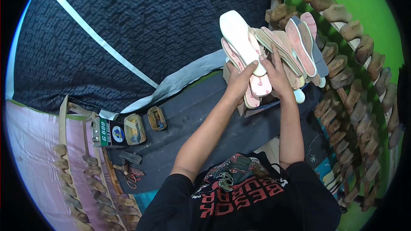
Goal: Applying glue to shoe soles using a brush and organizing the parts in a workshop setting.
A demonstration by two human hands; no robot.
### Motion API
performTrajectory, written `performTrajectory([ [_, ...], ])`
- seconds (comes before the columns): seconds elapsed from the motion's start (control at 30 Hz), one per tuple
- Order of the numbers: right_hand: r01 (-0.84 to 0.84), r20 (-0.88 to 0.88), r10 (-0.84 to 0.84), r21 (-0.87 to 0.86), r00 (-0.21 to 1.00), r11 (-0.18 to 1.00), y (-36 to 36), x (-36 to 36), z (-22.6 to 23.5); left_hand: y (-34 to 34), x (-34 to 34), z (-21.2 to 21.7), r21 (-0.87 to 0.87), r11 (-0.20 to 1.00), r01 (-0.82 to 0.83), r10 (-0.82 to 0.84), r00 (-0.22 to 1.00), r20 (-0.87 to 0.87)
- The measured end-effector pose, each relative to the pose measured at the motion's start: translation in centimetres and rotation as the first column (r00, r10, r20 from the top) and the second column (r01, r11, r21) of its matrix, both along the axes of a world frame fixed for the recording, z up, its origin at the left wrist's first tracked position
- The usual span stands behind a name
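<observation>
Over a box (262, 108) full of shoe insoles, my two hands grip a small bunch of insoles. On top lies a white insole (234, 28), its wide end pointing away from me. Pink insoles (259, 87) with red print show beneath it. My left hand (238, 80) is closed on the bunch's left side, thumb on the white insole's narrow end. From the right, my right hand (278, 79) closes on it, thumb beside the other thumb, fingers pointing up along neighbouring beige insoles (280, 51). Pink and grey insoles (301, 45) stand in the box to the right.
Wooden shoe lasts (338, 13) hang in rows on racks at the right, and more lasts (68, 188) at the lower left. On the dark table (188, 141) stand a can (107, 132) and two cut-open containers (135, 128), (157, 118). Scissors (131, 180) lie near its left edge.
</observation>
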State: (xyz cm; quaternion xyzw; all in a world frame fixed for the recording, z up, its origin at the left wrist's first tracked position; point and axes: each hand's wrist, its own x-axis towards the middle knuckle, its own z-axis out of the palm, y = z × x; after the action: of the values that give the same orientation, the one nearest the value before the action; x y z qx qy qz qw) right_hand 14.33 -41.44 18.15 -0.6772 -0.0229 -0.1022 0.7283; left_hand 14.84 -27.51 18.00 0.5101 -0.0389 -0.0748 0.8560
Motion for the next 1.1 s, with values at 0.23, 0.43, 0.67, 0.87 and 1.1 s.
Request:
performTrajectory([
  [0.23,-0.044,0.083,0.061,-0.199,0.995,0.979,2.1,0.2,2.3,2.7,0.2,0.4,-0.041,0.999,-0.012,0.012,1.0,0.011],
  [0.43,-0.119,0.013,0.128,-0.284,0.992,0.951,4.0,0.3,2.9,4.8,-0.3,0.4,-0.094,0.995,-0.045,0.051,0.997,0.062],
  [0.67,-0.339,-0.089,0.327,-0.205,0.941,0.918,8.8,0.2,2.5,9.2,-1.8,-1.6,-0.079,0.967,-0.242,0.248,0.964,0.093],
  [0.87,-0.386,-0.012,0.415,-0.391,0.91,0.836,14.0,-0.7,-3.9,14.8,-4.1,-5.3,-0.052,0.948,-0.313,0.315,0.948,0.037],
  [1.1,-0.386,-0.182,0.344,-0.311,0.921,0.869,15.3,-4.4,-15.3,15.9,-6.9,-14.6,0.208,0.951,-0.231,0.275,0.936,-0.219],
])
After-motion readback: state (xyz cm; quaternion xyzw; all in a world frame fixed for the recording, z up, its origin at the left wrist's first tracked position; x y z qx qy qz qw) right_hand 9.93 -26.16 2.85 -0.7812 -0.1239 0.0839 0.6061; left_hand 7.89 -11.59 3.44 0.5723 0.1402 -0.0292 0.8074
